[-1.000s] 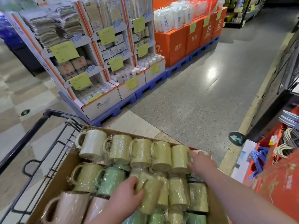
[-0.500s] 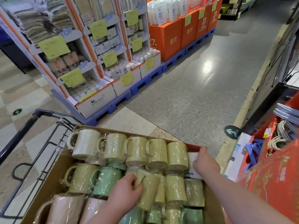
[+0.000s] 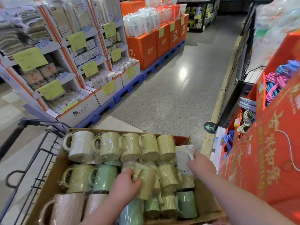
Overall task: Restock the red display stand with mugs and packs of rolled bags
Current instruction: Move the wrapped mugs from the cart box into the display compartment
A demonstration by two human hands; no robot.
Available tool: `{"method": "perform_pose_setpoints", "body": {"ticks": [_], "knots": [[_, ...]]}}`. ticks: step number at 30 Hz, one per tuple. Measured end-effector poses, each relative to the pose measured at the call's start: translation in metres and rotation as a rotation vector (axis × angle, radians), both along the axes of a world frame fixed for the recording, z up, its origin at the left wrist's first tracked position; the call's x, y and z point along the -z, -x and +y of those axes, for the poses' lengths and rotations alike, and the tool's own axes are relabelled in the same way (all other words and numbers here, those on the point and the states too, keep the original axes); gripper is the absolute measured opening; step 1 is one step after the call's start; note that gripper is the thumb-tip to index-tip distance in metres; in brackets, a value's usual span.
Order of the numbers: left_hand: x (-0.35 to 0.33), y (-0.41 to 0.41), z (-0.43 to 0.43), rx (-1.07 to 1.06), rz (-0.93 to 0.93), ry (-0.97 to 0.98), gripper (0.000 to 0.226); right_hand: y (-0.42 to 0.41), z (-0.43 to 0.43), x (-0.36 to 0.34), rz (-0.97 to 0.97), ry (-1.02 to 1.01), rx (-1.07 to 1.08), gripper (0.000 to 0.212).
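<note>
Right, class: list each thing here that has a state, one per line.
Cardboard box: open, packed full.
Mugs: film-wrapped, lying on their sides.
Left hand: grips a tilted yellow-green mug.
Right hand: pinches the white pack at the box's right edge.
Red display stand: partly stocked with hangers.

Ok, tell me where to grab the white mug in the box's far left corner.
Take the white mug by its handle, coming from above on the left. It lies on its side with the handle loop turned left and open to view, while a yellow mug crowds its right side. The body seems film-wrapped and may be slippery, so the loop probably holds better.
</note>
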State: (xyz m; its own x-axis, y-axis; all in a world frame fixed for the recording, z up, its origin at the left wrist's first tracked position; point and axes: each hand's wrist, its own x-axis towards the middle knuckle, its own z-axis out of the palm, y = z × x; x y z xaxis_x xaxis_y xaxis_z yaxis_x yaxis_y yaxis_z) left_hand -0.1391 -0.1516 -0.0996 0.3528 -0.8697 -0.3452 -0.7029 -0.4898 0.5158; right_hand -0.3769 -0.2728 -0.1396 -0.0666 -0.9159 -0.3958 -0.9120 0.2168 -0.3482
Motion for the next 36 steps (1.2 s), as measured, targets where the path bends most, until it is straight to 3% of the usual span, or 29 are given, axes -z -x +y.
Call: {"method": "perform_pose_setpoints", "body": {"ticks": [10, 15, 21, 26, 36], "knots": [[-0.019, 0.019, 0.058, 0.121, 0.107, 0.096, 0.027, 0.000, 0.110, -0.049, -0.223, 0.138, -0.013, 0.031], [-0.022, 0.034, 0.084, 0.209, 0.158, 0.163, 0.017, 0.012, 0.161, -0.063, -0.192, 0.207, 0.056, 0.005], [-0.020, 0.060, 0.108, 0.288, 0.267, 0.196, 0.019, 0.041, 0.221, -0.072, -0.155, 0.263, 0.208, 0.023], [-0.022, 0.093, 0.119, 0.365, 0.324, 0.193, 0.007, 0.076, 0.255, -0.079, -0.177, 0.275, 0.311, 0.021], [-0.028, 0.199, 0.119, 0.496, 0.339, 0.190, 0.017, 0.175, 0.294, -0.091, -0.151, 0.315, 0.450, 0.026]]}}
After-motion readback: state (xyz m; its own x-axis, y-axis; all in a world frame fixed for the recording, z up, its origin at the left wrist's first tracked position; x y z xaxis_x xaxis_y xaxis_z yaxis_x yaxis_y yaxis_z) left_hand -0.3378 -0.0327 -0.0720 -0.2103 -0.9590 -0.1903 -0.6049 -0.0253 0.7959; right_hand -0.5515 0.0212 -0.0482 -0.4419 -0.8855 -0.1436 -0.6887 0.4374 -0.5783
